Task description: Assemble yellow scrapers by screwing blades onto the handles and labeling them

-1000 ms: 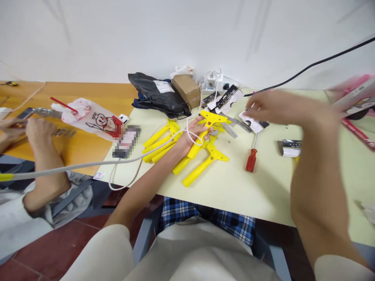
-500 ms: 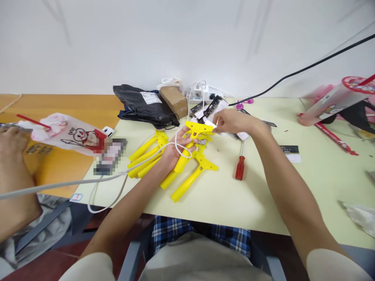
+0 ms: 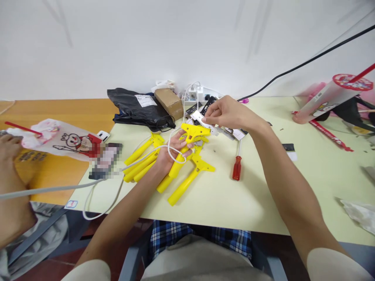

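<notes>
My left hand [image 3: 167, 157] is wrapped round the handle of a yellow scraper [image 3: 189, 134], its wide T-shaped head tilted up toward the wall. Just above that head, my right hand [image 3: 224, 113] is closed in a pinch; what its fingertips hold is too small to make out. A pale flat piece [image 3: 197, 115] shows right behind those fingertips. More yellow scrapers lie about my left hand, among them one with a bare handle [image 3: 183, 190] toward me and several [image 3: 140, 150] to the left. A white cable [image 3: 171, 146] loops across the held handle.
A red-handled screwdriver [image 3: 237, 168] lies right of the scrapers. Behind are a black plastic bag [image 3: 133, 109], a cardboard box [image 3: 170, 102] and a power strip [image 3: 191, 102]. Drink cups [image 3: 73, 138] stand left and right, with a phone [image 3: 107, 158] by the left one. Another person's hand [image 3: 10, 146] is far left.
My right hand has risen slightly and bent at the wrist, its fingertips now above the scraper head. My left hand keeps its hold on the scraper. The whole view has shifted a little.
</notes>
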A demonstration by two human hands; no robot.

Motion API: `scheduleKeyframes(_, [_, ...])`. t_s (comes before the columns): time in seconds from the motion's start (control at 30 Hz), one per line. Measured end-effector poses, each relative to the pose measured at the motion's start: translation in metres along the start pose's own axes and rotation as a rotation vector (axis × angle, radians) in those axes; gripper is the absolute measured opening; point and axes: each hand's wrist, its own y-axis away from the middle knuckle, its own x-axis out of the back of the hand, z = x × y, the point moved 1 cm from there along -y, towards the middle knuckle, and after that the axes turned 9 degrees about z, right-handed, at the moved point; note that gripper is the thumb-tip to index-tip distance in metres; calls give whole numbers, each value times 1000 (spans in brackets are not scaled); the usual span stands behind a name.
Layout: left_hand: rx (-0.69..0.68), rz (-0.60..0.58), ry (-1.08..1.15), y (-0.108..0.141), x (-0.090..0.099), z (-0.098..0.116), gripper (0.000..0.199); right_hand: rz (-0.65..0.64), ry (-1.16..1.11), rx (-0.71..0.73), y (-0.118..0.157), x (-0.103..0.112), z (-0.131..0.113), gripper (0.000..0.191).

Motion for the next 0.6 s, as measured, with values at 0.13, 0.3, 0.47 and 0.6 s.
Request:
scheduleKeyframes(0.13, [32, 27, 7, 1, -3, 2, 50, 19, -20, 4, 0, 3, 1, 29])
scheduleKeyframes(0.3, [58, 22, 9, 3, -5, 4, 51, 51, -41, 8, 2, 6, 3, 35])
scheduleKeyframes(0.47, [69, -25, 10, 2, 4, 3, 50, 57, -60, 12, 5, 6, -2, 35])
scheduleKeyframes(0.6, [80, -31, -11, 0, 15, 1, 46, 78, -65, 12, 7, 7, -5, 28])
